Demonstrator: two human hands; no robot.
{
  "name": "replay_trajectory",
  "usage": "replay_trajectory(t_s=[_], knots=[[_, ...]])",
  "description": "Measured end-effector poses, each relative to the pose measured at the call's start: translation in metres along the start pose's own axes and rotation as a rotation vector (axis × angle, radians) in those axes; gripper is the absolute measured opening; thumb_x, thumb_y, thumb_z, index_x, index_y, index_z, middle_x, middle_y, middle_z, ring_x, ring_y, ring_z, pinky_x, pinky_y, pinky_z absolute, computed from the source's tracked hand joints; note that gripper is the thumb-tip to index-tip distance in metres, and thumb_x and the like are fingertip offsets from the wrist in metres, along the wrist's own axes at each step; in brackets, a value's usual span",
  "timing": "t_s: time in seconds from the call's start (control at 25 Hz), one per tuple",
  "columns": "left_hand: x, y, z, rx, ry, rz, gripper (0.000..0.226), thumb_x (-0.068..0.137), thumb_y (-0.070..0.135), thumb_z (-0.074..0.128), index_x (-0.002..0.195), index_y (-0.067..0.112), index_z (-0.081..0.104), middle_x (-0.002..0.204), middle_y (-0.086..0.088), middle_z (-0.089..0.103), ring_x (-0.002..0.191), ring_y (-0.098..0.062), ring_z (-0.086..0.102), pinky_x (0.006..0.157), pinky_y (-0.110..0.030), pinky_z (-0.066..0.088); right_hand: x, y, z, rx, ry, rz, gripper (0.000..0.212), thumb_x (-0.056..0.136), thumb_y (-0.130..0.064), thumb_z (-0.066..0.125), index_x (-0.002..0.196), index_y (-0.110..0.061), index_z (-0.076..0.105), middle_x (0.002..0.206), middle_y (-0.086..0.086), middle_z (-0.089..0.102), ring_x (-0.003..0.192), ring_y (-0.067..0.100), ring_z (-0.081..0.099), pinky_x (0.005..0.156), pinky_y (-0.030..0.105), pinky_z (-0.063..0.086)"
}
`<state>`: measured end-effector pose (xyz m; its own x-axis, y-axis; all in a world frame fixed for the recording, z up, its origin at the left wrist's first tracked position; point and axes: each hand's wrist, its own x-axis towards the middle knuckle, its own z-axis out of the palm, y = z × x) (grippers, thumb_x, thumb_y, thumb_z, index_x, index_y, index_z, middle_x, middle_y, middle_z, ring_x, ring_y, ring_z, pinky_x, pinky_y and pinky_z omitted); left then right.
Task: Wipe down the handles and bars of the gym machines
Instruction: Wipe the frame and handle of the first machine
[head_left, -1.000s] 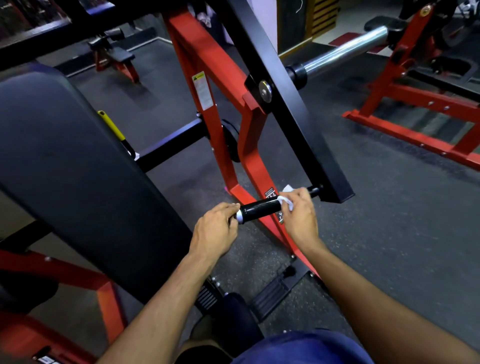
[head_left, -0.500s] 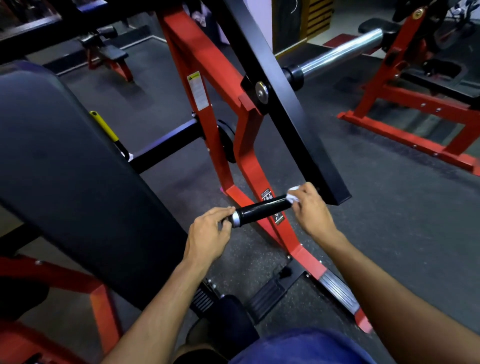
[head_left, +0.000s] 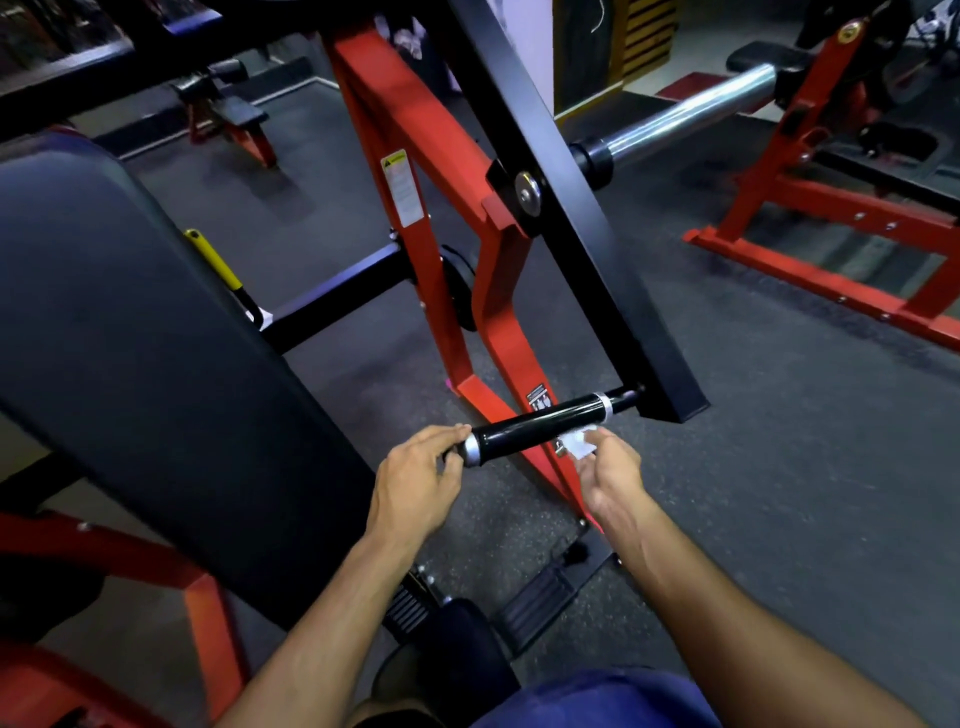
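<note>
Near the centre of the frame, slightly below the middle, a glossy black handle (head_left: 537, 427) with silver end rings juts out from the lower end of a slanted black lever arm (head_left: 576, 223) and runs down toward the left. The left hand (head_left: 415, 486) meets the handle's free end, its fingers (head_left: 441, 435) curled around the silver cap there and holding it. The right hand (head_left: 608, 473) sits just below and to the right of the handle, its fingers pinching a small crumpled white wipe (head_left: 579, 441) that touches the underside of the black grip near its middle. Both forearms reach up from the bottom of the frame, above a patch of blue clothing (head_left: 597, 699) at the lower edge. Behind the handle stands the red frame (head_left: 415, 156) of the machine, carrying a white warning sticker (head_left: 401, 188) on its upright and a smaller label low down beside the handle. A large dark padded seat back (head_left: 130, 338) fills the left side of the frame, with a yellow-tipped lever (head_left: 213, 262) just beside its right edge. A chrome weight sleeve (head_left: 685, 122) sticks out from the lever arm toward the upper right. Further red machine frames (head_left: 831, 249) stand on the dark rubber floor (head_left: 779, 441) at the right, and a small bench (head_left: 234, 117) shows in the upper left. Black ribbed footplates (head_left: 540, 597) lie on the floor below the hands.
</note>
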<state>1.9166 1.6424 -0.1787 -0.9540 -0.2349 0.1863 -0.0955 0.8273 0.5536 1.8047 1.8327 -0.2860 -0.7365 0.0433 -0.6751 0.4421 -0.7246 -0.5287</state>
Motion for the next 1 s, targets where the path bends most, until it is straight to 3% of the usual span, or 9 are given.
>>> replay_trajectory(t_s=[0.08,0.2,0.36,0.48,0.6,0.68,0.8,0.92,1.0], knots=[[-0.001,0.001,-0.002,0.011,-0.015,0.004,0.038,0.089,0.005,0.064,0.119,0.024,0.078,0.121,0.018,0.072,0.094,-0.013,0.069,0.089,-0.033,0.057,0.003,0.001,0.002,0.079,-0.057,0.039,0.028,0.091,0.015,0.042,0.099,-0.003,0.062,0.114,0.022,0.063,0.093,0.029,0.067,0.082,0.038,0.061],[0.000,0.002,-0.001,0.017,-0.017,-0.005,0.039,0.089,0.004,0.063,0.120,0.023,0.077,0.122,0.017,0.072,0.096,-0.010,0.069,0.091,-0.031,0.056,-0.017,0.007,0.011,0.062,-0.319,0.130,0.051,0.089,0.015,0.032,0.125,-0.005,0.062,0.124,0.014,0.069,0.110,0.024,0.068,0.093,0.036,0.057],[0.000,0.004,-0.004,0.015,-0.020,0.004,0.039,0.088,0.004,0.065,0.119,0.023,0.077,0.123,0.017,0.072,0.096,-0.007,0.067,0.092,-0.027,0.055,-0.050,0.034,0.027,-0.061,-0.567,0.245,0.054,0.091,0.016,0.035,0.132,-0.009,0.061,0.126,0.014,0.070,0.107,0.021,0.071,0.082,0.029,0.060],[0.000,0.004,-0.003,0.085,-0.021,0.033,0.036,0.090,0.008,0.065,0.120,0.023,0.077,0.120,0.017,0.072,0.091,-0.007,0.056,0.086,-0.026,0.052,-0.070,0.038,0.033,-0.232,-0.631,0.250,0.046,0.094,0.014,0.039,0.125,-0.006,0.066,0.114,0.012,0.074,0.097,0.019,0.074,0.084,0.029,0.058],[-0.002,0.001,-0.008,0.124,-0.028,0.077,0.037,0.090,0.016,0.057,0.121,0.021,0.077,0.118,0.015,0.073,0.090,-0.009,0.047,0.084,-0.020,0.045,-0.071,0.023,0.019,-0.421,-0.532,0.198,0.036,0.092,0.019,0.038,0.097,0.000,0.069,0.095,0.015,0.076,0.090,0.026,0.074,0.079,0.032,0.062],[-0.007,-0.003,-0.012,0.117,-0.027,0.036,0.038,0.091,0.011,0.056,0.121,0.022,0.076,0.120,0.014,0.073,0.096,-0.011,0.053,0.089,-0.014,0.042,-0.074,0.010,0.001,-0.620,-0.457,-0.034,0.042,0.091,0.018,0.041,0.092,-0.010,0.073,0.090,0.003,0.079,0.095,0.025,0.073,0.078,0.028,0.060],[-0.024,-0.007,-0.018,0.035,0.019,-0.098,0.042,0.093,0.003,0.059,0.126,0.024,0.074,0.124,0.019,0.068,0.109,-0.003,0.058,0.096,0.000,0.032,-0.096,-0.012,-0.009,-0.827,-0.387,-0.713,0.042,0.095,0.010,0.049,0.106,-0.020,0.075,0.103,-0.015,0.076,0.103,0.003,0.069,0.091,0.018,0.050],[-0.035,-0.007,-0.018,-0.053,0.063,-0.178,0.042,0.094,0.002,0.058,0.128,0.021,0.073,0.127,0.017,0.066,0.116,0.003,0.057,0.099,0.002,0.031,-0.088,-0.023,0.028,-1.001,-0.673,-1.204,0.039,0.093,0.014,0.048,0.120,-0.003,0.071,0.124,0.002,0.071,0.120,0.012,0.063,0.107,0.023,0.043],[-0.044,-0.006,-0.019,-0.066,0.088,-0.208,0.040,0.095,0.002,0.059,0.127,0.020,0.073,0.127,0.015,0.067,0.117,0.001,0.058,0.099,0.002,0.031,-0.077,-0.013,0.059,-1.306,-0.970,-1.294,0.038,0.089,0.008,0.048,0.118,-0.002,0.071,0.122,0.009,0.071,0.116,0.027,0.065,0.106,0.031,0.045]])
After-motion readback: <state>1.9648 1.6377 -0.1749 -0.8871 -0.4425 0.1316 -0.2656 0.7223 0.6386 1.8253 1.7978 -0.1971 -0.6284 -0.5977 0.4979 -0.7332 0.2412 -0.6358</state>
